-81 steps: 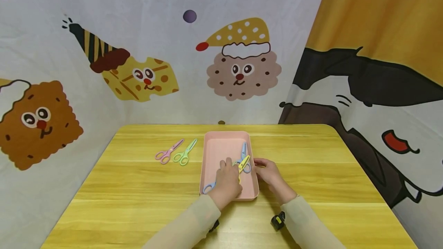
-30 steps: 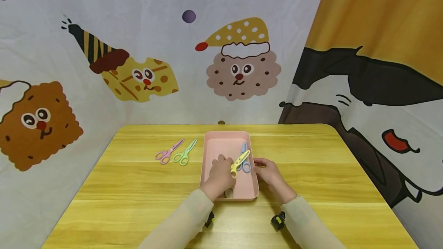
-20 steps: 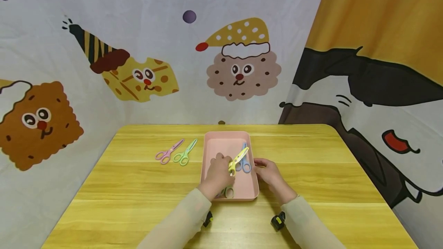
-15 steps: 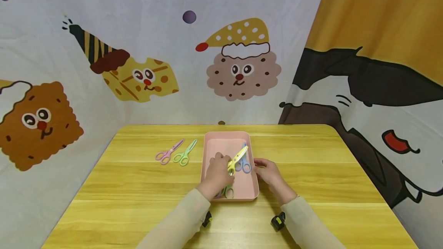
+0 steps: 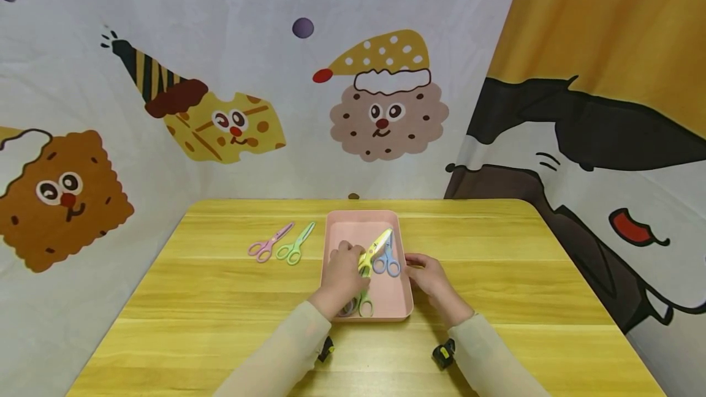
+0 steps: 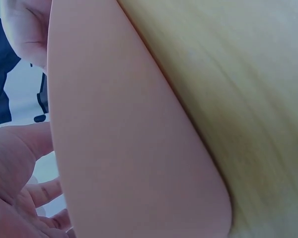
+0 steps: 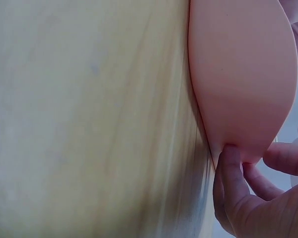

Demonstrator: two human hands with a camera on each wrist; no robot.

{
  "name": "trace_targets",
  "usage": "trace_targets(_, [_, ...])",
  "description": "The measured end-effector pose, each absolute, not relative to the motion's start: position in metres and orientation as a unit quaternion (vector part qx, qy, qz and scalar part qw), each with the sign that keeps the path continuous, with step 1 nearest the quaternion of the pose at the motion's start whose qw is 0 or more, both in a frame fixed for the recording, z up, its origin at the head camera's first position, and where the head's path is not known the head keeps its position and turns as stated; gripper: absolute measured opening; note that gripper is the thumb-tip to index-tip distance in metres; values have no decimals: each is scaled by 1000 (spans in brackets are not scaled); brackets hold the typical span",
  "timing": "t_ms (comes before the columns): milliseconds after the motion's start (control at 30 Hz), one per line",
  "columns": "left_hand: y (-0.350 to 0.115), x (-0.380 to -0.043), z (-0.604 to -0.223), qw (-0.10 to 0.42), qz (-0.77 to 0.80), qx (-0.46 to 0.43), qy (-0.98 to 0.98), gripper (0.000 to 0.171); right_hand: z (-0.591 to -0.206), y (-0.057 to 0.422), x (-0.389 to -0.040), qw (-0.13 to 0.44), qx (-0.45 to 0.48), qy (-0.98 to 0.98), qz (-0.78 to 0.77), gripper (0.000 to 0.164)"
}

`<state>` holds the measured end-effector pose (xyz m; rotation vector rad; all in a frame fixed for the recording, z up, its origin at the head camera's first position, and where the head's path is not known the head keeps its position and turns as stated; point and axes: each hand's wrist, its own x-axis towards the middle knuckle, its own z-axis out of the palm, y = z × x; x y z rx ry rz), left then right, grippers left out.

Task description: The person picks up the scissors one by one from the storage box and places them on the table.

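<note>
My left hand [image 5: 343,274] is inside the pink tray [image 5: 406,299], pinching the handle of yellow scissors [image 5: 376,249] between thumb and fingers. The blades point away to the upper right, overlapping blue scissors [image 5: 388,260] beside the tray's right wall. Below the hand show a green scissors handle [image 5: 366,307] and a dull bluish handle [image 5: 347,308], the rest hidden by the hand. At the tray's right side, my right hand [image 5: 432,280] holds the wall, fingers outside and thumb at the rim, as the right wrist view shows. In the left wrist view the tray wall hides the left fingertips.
Pink scissors [image 5: 270,242] and light green scissors [image 5: 296,244] lie side by side on the wooden table [image 5: 220,311], left of the tray. A cartoon-printed cloth [image 5: 248,48] hangs behind the table.
My left hand has drawn left and slightly away with the yellow scissors, which uncovers more of the blue scissors and the handles near the tray's front. The right hand stays put.
</note>
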<state>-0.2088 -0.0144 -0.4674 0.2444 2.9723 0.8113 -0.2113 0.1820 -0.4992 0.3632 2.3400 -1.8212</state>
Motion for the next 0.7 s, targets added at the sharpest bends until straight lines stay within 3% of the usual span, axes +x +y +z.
trace_targets(233, [-20,-211,-468,-20,260,85,962,59,-499,182,-210,79,122,779,-610,37])
trace_targets(700, [-28,-214,-467,-19,286,62,956,45,-501,182,-212,78,120,788,-599,38])
